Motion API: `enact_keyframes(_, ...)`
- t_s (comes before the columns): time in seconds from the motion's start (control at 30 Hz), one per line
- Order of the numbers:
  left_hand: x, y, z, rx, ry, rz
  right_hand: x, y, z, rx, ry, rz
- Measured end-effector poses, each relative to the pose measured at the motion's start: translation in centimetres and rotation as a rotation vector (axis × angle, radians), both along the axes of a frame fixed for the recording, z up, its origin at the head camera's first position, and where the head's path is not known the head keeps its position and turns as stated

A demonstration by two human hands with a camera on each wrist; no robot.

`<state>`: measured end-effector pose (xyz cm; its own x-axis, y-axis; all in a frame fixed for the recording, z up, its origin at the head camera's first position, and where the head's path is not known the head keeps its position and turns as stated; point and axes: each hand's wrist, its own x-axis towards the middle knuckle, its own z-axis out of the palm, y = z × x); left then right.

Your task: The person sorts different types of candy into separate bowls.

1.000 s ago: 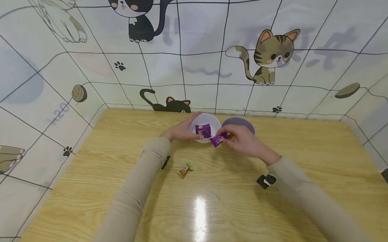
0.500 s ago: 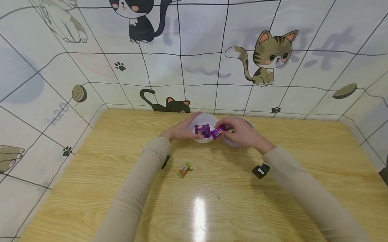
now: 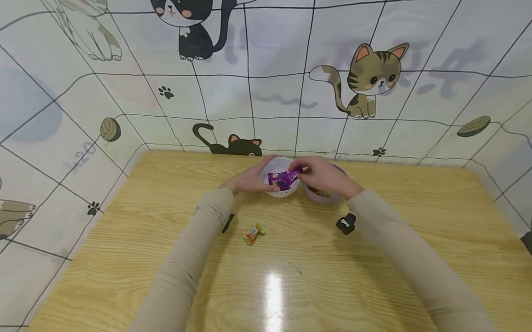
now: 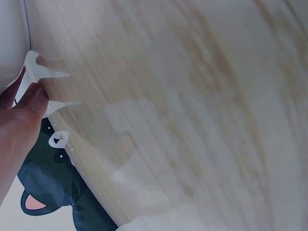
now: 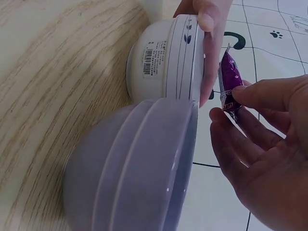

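My left hand grips the side of a white bowl, its thumb over the near rim. Purple-wrapped candies lie inside that bowl. Above the bowl's right side, my right hand pinches a purple-wrapped candy between thumb and fingers; the right wrist view shows it held clear of the rim. Beneath the right hand stands a light purple bowl, close beside the white one, with candies in orange and dark wrappers partly hidden. Only fingers of the left hand at the white bowl show in the left wrist view.
One orange and green wrapped candy lies on the wooden table, nearer me than the bowls. A cloth with printed cats hangs behind and at both sides. Black wrist devices sit under my sleeves.
My right hand has moved left with the purple-wrapped candy, from over the light purple bowl to over the white bowl. My left hand stays in place on the white bowl.
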<state>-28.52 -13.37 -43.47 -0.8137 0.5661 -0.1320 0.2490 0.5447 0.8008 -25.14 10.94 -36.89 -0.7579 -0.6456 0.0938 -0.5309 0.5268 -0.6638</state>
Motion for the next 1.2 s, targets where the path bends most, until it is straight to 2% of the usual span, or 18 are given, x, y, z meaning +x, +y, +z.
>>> enact_keyframes(0.27, 0.1, -0.1, -0.1, -0.010, -0.016, 0.005, -1.1, -0.5, -0.5, 0.092, 0.015, 0.036)
enact_keyframes(0.47, 0.1, 0.0, -0.3, -0.018, -0.006, 0.002, -1.0, 0.0, -1.1, 0.108, 0.040, 0.017)
enact_keyframes(0.7, -0.2, -0.1, -0.3, -0.009, 0.003, -0.003, 0.3, 0.6, -1.1, 0.077, 0.109, 0.030)
enact_keyframes(0.8, -0.3, -0.1, -0.2, 0.004, 0.000, -0.011, 1.0, 0.7, -1.0, 0.060, 0.111, 0.033)
enact_keyframes(1.2, -0.2, 0.0, 0.0, 0.011, -0.015, -0.002, 4.0, 0.3, -1.7, -0.108, 0.141, 0.098)
